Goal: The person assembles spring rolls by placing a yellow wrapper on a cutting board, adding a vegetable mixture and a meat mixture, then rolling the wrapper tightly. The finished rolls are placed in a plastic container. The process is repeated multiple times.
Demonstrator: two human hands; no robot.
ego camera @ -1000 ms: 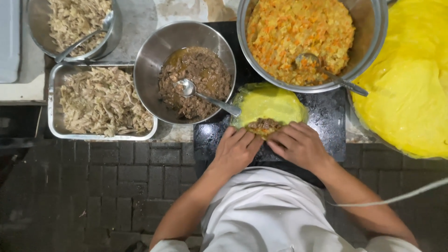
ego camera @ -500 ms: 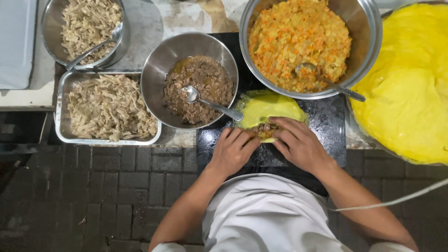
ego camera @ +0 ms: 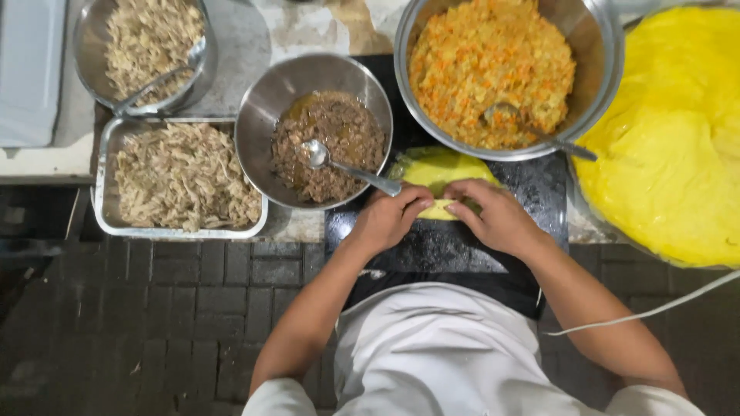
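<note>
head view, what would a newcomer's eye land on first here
Probably the big glossy yellow dough mound filling the right edge, then the steel bowl of orange rice mix at top centre. Below it, the left hand and right hand fold a thin yellow wrapper on the black board.

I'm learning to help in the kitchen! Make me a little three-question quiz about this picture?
1. True or false: both hands, the left hand and the right hand, touch the thin yellow wrapper sheet on the black board.
2. Which holds a spoon and dark brown minced filling? A. the round steel bowl in the middle B. the rectangular steel tray of pale shredded filling C. the big heap of yellow sheets
3. Fill in: the large steel bowl above the board holds ______-coloured chopped filling.

Key: 1 true; 2 A; 3 orange.
</note>
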